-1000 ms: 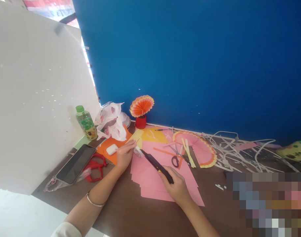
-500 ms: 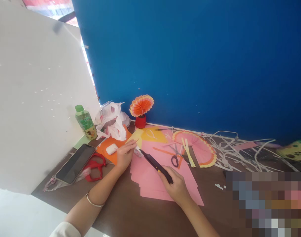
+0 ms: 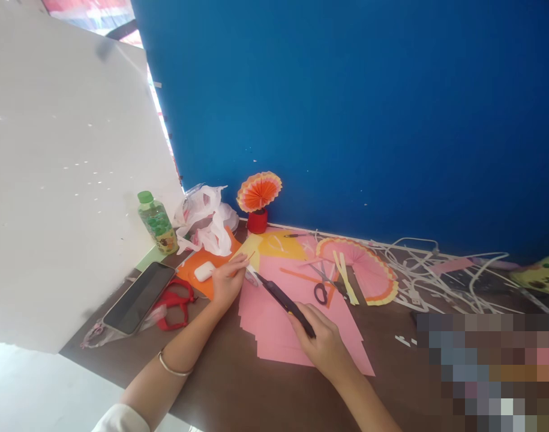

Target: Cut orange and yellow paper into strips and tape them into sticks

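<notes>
My right hand (image 3: 321, 339) is wrapped round a long black utility knife (image 3: 285, 300) with a touch of yellow near the fingers. Its pale front end points up and left, close to the fingertips of my left hand (image 3: 229, 279). Those left fingers are drawn together; a thin reddish sliver shows by them, and I cannot make out clearly what they grip. Stacked pink paper (image 3: 283, 336) lies under the knife. Yellow paper (image 3: 278, 245) rests at the far side, orange paper (image 3: 224, 243) by my left hand. Black-handled scissors (image 3: 320, 293) lie right of the knife.
A pleated paper flower (image 3: 259, 193) stands in a red pot (image 3: 257, 222) against the blue wall. A pink pleated fan (image 3: 368, 270) and tangled white cables (image 3: 418, 264) lie rightward. At left are a bottle (image 3: 157, 225), plastic bag (image 3: 215, 231), phone (image 3: 139, 297) and white case (image 3: 204, 272).
The view has shifted very slightly, moving the things a little rightward in the picture. Both hands and the knife keep nearly the same pose.
</notes>
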Demonstrator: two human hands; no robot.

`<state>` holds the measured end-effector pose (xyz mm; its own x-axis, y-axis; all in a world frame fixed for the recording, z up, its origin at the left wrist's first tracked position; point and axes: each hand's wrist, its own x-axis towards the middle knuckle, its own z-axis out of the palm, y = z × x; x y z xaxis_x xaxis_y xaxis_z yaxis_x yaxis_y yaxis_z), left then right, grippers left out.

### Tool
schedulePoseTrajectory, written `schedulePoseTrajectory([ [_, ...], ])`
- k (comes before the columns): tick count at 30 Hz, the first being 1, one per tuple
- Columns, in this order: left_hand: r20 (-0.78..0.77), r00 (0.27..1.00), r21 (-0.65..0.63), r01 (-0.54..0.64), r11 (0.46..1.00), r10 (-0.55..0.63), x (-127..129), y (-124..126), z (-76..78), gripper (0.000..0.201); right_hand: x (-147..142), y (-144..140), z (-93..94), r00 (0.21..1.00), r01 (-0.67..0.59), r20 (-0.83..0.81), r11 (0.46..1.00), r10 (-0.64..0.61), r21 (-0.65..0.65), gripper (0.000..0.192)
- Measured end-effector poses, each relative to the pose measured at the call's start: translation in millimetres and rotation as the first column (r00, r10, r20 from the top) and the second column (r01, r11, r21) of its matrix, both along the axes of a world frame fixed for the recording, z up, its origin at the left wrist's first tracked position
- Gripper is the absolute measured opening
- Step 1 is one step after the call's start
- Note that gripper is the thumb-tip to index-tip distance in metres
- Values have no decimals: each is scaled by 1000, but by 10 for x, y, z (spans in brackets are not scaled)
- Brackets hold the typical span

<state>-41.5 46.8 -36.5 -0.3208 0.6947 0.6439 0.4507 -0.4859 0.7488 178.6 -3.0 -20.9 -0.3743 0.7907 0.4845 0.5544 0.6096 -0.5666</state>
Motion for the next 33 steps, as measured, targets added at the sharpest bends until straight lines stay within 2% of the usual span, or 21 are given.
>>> schedulePoseTrajectory([
  [8,50,999,-111,-7,994,13,-45,13,-45,18,4,-1,2,1000,-4,14,1000,3,16,15],
  [18,160,987,-242,20,970,20,-63,5,-22,23,-8,14,-42,1000,-1,21,999,1,32,16],
  [25,279,959,-268,127,955,-50,-55,27,-33,22,2,17,-35,1000,2,14,999,-3,48,16],
  [33,322,946,-301,152,941,-49,-77,38,-10,22,-3,20,-9,1000,11,15,999,-11,39,16],
])
